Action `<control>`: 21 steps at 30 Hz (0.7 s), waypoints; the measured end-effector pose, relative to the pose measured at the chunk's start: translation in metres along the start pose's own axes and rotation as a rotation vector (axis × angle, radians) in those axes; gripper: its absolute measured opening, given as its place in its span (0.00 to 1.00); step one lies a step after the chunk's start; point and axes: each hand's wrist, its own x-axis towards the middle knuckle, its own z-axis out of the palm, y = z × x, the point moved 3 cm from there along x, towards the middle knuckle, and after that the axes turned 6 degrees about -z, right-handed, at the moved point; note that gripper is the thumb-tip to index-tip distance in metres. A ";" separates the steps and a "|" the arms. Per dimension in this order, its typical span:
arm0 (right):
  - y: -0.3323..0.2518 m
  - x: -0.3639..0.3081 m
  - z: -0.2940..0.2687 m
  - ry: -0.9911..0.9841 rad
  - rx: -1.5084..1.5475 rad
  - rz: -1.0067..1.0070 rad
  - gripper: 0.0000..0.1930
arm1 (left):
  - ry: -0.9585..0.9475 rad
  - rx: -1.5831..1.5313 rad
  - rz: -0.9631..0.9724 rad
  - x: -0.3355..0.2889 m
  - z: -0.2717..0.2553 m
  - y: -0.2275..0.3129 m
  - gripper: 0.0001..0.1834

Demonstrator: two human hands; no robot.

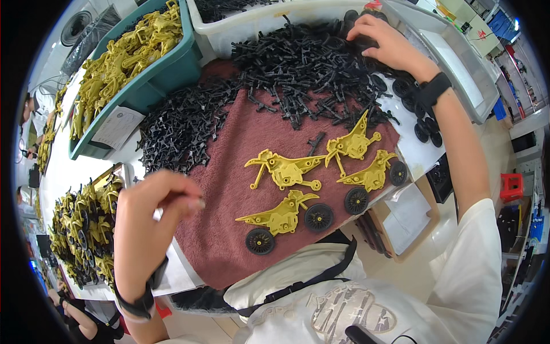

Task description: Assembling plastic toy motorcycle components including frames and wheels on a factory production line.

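My right hand (389, 49) is at the back right, its fingers and thumb curved round a black wheel (364, 41) at the wheel pile. Over the left side of the reddish-brown towel, my left hand (157, 200) is raised with its fingers curled together; what they hold, if anything, is hidden. On the towel (217, 229) lie yellow toy motorbike body halves. One yellow half (281, 213) at the front has two black spoked wheels (260, 241) beside it, and another half (369, 175) at right also has two. Two more halves (286, 170) lie behind them without wheels.
Heaps of small black plastic parts (298, 69) cover the back of the towel. A teal bin (166, 86) of yellow parts stands at back left. Joined yellow-and-black toys (86, 229) are piled at left. Loose wheels (421, 129) and a clear tray (458, 69) lie at right.
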 end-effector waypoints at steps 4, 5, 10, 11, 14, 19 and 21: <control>0.007 0.001 0.004 -0.076 -0.020 -0.013 0.15 | 0.038 -0.291 -0.180 -0.041 0.010 -0.013 0.03; 0.009 0.002 0.000 -0.044 -0.049 -0.049 0.14 | 0.048 -0.351 -0.181 -0.050 0.015 -0.021 0.04; -0.009 0.009 -0.015 -0.157 -0.132 0.115 0.09 | -0.028 -0.502 -0.253 -0.075 0.043 -0.039 0.07; -0.011 0.010 -0.014 -0.175 -0.131 0.150 0.10 | -0.036 -0.545 -0.253 -0.077 0.050 -0.040 0.06; -0.040 0.008 -0.020 -0.135 -0.178 0.073 0.12 | 0.004 -0.720 -0.314 -0.082 0.070 -0.040 0.05; -0.091 0.026 -0.035 -0.135 0.081 -0.093 0.12 | -0.020 -0.642 -0.202 -0.076 0.090 -0.028 0.04; -0.108 0.030 -0.012 -0.276 0.384 -0.174 0.14 | -0.010 -0.388 0.112 -0.072 0.097 -0.020 0.06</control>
